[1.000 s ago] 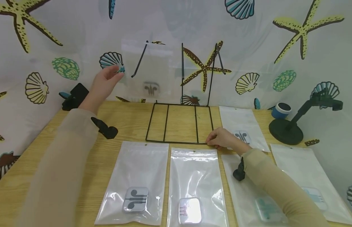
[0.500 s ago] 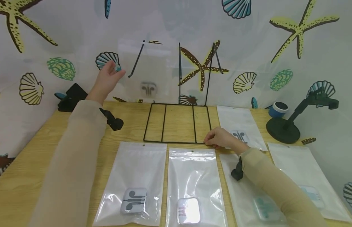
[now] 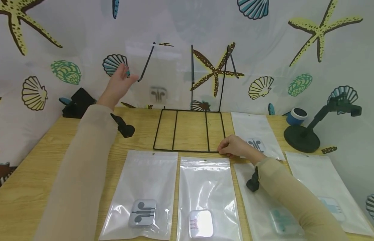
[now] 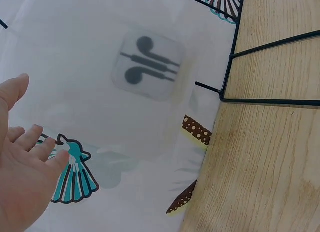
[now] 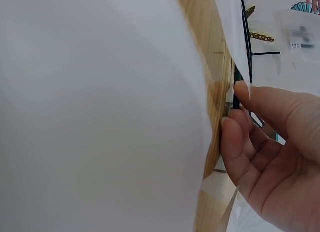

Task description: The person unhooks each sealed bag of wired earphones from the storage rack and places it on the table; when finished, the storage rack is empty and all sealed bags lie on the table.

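Note:
My left hand (image 3: 117, 85) is raised at the left of a frosted zip bag (image 3: 171, 75) that hangs upright on the black wire display rack (image 3: 193, 151). In the left wrist view this hand (image 4: 27, 177) has its fingers loosely spread, with nothing between them. A flat case with earphones (image 4: 150, 64) shows through the bag. With thumb and fingers, my right hand (image 3: 236, 147) pinches the front right corner of the rack's base. The right wrist view shows the black wire (image 5: 236, 99) between the thumb and fingertips.
White bags holding earphone cases lie in front, among them a left bag (image 3: 150, 180) and a middle bag (image 3: 205, 187); another bag (image 3: 250, 124) lies right of the rack. A black stand (image 3: 301, 139) and a blue-and-white jar (image 3: 296, 116) stand at far right.
My left hand has shifted a little to the right, closer to the hanging bag. The right hand stays at the rack's corner, and the bag looks unmoved.

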The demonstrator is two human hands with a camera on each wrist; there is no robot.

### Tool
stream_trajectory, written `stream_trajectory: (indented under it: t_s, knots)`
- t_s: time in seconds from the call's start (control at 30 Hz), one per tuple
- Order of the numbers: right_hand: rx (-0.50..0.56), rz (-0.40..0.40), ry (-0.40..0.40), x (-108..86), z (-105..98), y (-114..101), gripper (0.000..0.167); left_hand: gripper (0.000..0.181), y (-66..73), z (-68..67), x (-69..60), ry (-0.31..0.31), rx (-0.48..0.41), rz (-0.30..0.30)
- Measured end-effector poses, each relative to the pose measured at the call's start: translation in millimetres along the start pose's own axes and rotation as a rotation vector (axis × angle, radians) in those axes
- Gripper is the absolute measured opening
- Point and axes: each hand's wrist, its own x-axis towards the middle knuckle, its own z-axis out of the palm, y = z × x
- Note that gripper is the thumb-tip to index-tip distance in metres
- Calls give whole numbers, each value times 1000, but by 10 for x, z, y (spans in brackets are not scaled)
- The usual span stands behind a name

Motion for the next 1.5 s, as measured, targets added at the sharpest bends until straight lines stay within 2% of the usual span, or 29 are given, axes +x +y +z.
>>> stream_trajectory:
  t_s: [0.1, 0.2, 0.3, 0.47, 0.63, 0.87, 0.97, 1.07, 1.3, 1.4, 1.5]
  knots:
    - [-1, -6, 2, -9, -4, -5, 7, 77, 22, 16, 6, 48, -1, 1]
    - [4, -7, 3, -24, -8, -13, 7, 64, 29, 41, 13, 114, 1, 32]
    - [4, -14, 5, -32, -11, -19, 7, 50, 19, 73, 25, 156, -56, 47]
    - [0, -18, 6, -28, -8, -22, 7, 42, -7, 121, 39, 172, -201, 42]
    - [5, -10, 1, -14, 1, -17, 7, 36, -23, 149, 22, 195, -246, 46]
    - [13, -12, -2, -12, 5, -19, 7, 23, -67, 167, -4, 267, -205, 171]
    - [15, -11, -3, -11, 9, -19, 7, 23, -65, 172, -19, 285, -201, 204]
    - [15, -9, -3, -14, 10, -15, 7, 22, -54, 178, -36, 285, -209, 197]
    - [26, 2, 0, -19, 9, -17, 7, 21, -31, 168, -62, 257, -238, 114]
    - [29, 1, 0, -17, 12, -16, 7, 22, -35, 158, -74, 247, -235, 100]
    - [36, -1, 0, -17, 12, -14, 7, 22, -40, 151, -88, 223, -280, 93]
